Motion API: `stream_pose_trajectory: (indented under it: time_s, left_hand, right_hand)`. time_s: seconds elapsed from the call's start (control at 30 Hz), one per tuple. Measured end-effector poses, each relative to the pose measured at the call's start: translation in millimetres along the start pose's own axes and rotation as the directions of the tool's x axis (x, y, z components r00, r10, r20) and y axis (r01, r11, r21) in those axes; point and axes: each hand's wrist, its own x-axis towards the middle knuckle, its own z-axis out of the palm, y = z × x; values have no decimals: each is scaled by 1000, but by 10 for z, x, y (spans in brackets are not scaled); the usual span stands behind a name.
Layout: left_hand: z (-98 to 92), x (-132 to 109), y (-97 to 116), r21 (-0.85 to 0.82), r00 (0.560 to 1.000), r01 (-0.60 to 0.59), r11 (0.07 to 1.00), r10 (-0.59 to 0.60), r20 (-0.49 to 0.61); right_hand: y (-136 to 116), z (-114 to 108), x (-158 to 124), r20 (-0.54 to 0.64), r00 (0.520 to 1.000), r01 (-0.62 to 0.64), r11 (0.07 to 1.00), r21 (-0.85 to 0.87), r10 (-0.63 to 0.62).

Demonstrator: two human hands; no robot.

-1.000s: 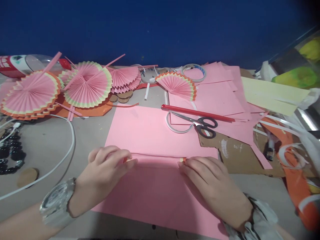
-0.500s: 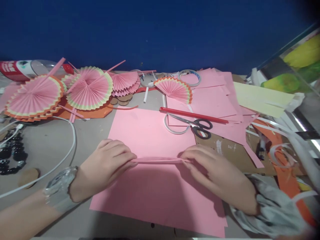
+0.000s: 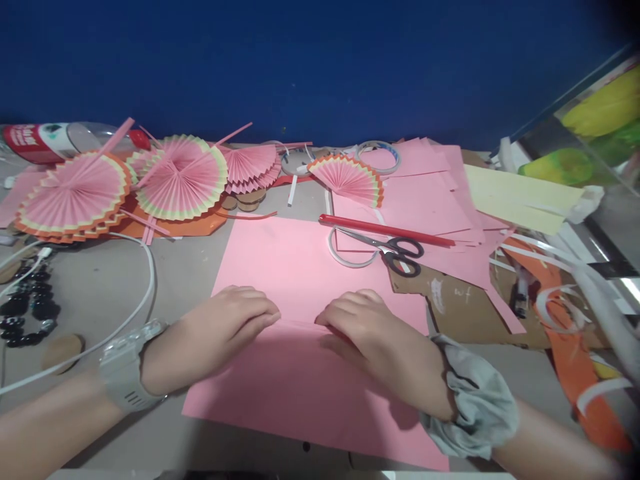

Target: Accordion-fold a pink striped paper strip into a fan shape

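A narrow folded strip of pink paper [image 3: 299,325] runs between my hands, over large pink sheets [image 3: 295,400] of the same colour. Its left end is pinched by my left hand [image 3: 225,330], thumb and fingers pressed together. My right hand [image 3: 365,333] grips the strip farther right, fingers curled over it, and hides that end. Beyond my hands, black-handled scissors [image 3: 393,251] and a white tape ring [image 3: 353,250] lie on pink paper. A long red stick [image 3: 385,230] rests just behind them.
Pleated pink paper fans [image 3: 183,177] and a plastic bottle [image 3: 45,142] line the back left. Cut pink sheets [image 3: 425,193], yellow paper [image 3: 520,197], cardboard [image 3: 465,307] and orange strips [image 3: 575,360] cover the right. A white cable [image 3: 150,273] and black beads [image 3: 30,307] lie left.
My right hand has slid leftward along the strip, closer to my left hand. My left hand has shifted slightly. The scissors, fans and red stick stay put.
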Motion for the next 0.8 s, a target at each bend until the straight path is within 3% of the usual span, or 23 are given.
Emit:
stream_pose_trajectory:
  time_s: [0.17, 0.33, 0.47, 0.63, 0.8]
  left_hand:
    - [-46, 25, 133, 45, 998, -34, 998, 32, 49]
    - [-70, 99, 233, -37, 996, -43, 998, 46, 77]
    - [-85, 139, 266, -69, 991, -83, 994, 90, 97]
    - [-110, 131, 284, -110, 982, -99, 989, 115, 151]
    - [-122, 124, 274, -152, 974, -73, 986, 103, 201]
  right_hand:
    - [-23, -33, 82, 61, 997, 40, 999, -11, -39]
    - [-105, -126, 102, 122, 993, -3, 999, 51, -3]
    - [-147, -196, 76, 138, 990, -47, 993, 107, 31]
    - [-130, -315, 48, 246, 968, -100, 980, 170, 56]
    - [-103, -330, 44, 296, 955, -81, 976, 204, 17]
